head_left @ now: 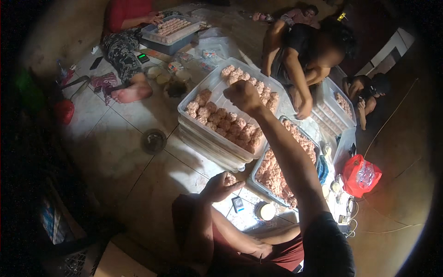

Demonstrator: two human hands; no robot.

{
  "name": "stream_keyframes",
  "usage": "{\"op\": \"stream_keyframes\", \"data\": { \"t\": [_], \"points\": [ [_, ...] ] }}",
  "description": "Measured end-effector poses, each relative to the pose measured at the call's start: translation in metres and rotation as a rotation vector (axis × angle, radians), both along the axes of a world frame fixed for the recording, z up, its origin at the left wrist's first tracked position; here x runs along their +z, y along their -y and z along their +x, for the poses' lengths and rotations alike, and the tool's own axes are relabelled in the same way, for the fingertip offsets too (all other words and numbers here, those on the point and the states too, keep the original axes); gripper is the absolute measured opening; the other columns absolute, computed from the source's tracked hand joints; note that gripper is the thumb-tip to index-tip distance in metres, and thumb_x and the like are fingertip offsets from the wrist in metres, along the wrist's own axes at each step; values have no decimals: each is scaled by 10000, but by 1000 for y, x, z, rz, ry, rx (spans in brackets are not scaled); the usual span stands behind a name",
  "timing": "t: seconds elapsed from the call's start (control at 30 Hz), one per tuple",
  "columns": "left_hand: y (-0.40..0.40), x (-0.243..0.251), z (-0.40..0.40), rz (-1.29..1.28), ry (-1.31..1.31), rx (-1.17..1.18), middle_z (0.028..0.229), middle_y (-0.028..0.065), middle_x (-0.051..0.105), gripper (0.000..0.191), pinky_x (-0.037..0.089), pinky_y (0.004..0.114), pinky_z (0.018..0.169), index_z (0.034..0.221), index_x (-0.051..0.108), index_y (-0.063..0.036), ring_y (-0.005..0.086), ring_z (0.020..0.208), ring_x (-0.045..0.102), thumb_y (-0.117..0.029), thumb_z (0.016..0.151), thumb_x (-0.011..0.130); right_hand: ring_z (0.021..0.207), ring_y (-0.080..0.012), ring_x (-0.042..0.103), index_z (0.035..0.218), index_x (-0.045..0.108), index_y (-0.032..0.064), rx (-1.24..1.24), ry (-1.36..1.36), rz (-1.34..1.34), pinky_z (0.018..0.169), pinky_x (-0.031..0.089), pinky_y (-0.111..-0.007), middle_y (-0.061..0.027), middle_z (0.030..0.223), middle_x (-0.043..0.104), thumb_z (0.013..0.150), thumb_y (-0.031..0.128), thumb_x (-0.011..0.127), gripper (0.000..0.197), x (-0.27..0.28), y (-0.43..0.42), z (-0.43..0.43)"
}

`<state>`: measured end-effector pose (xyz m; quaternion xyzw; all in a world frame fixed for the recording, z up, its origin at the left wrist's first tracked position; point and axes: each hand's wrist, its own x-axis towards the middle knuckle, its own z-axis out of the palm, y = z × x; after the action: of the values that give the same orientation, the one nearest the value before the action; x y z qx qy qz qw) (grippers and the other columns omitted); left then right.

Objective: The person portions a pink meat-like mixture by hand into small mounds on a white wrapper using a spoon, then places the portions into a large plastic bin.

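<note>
My left hand [218,187] is low, above my lap, with a pinkish lump [230,179] of minced-looking mixture in it. My right hand [245,96] reaches over a clear plastic tray [185,110]; its fingers are curled under, hiding whether anything is in them. Rows of similar pinkish lumps [221,119] fill the near side of this tray, and more lumps [238,74] line its far side. Under it is a stack of plastic trays [207,149]. Beneath my right forearm, a plastic tub [258,183] holds loose pinkish mixture [273,169].
A crouching person [297,52] reaches down beside stacked trays [332,117]. Another person in red [128,20] sits by a lump-filled tray [169,41]. Around me are a small digital device [238,204], a round container [266,211], a dark bowl [154,141] and a red bag [360,176].
</note>
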<state>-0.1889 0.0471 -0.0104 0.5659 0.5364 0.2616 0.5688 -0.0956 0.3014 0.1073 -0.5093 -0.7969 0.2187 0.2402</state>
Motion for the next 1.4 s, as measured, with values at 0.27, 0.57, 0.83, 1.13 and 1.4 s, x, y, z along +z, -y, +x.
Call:
{"op": "stream_keyframes", "data": {
  "t": [0.27, 0.57, 0.83, 1.13, 1.4],
  "points": [
    [9, -52, 0, -340, 283, 233, 1323, 118, 533, 1004, 394, 372, 1068, 1474, 293, -31, 237, 1245, 493, -559, 785, 798, 695, -154, 651, 929, 699, 37, 89, 352, 155, 594, 513, -340, -57, 777, 678, 896, 301, 679, 267, -78, -83, -78],
    [-3, -20, -19, 18, 114, 87, 1157, 122, 649, 450, 498, 354, 932, 1150, 640, -3, 206, 1026, 624, -406, 952, 654, 838, -216, 688, 1175, 653, -15, 88, -15, -17, 676, 557, -343, -198, 1053, 690, 991, 306, 545, 385, 2, -9, -23],
    [23, 23, -28, 257, 996, 198, 1188, 141, 619, 561, 518, 384, 943, 1331, 483, 60, 232, 1083, 626, -378, 996, 585, 1014, -368, 641, 1236, 579, -90, 447, 241, 133, 811, 589, -416, -266, 1119, 644, 931, 180, 660, 416, 43, 204, 43],
    [17, 52, 7, 575, 1200, 654, 1369, 199, 532, 791, 495, 405, 977, 1469, 355, 28, 271, 1148, 594, -467, 930, 654, 817, -259, 636, 1115, 630, -14, 468, 40, 152, 734, 559, -352, -172, 981, 660, 908, 164, 659, 275, 48, 154, 50],
    [-22, -14, 0, 40, 1028, 1337, 762, 23, 539, 152, 369, 268, 541, 965, 582, -78, 112, 571, 451, -230, 964, 593, 801, -180, 607, 1018, 641, -12, 374, -245, -141, 739, 484, -318, -100, 837, 647, 779, 181, 713, 316, -47, -51, 34]
  ]
}}
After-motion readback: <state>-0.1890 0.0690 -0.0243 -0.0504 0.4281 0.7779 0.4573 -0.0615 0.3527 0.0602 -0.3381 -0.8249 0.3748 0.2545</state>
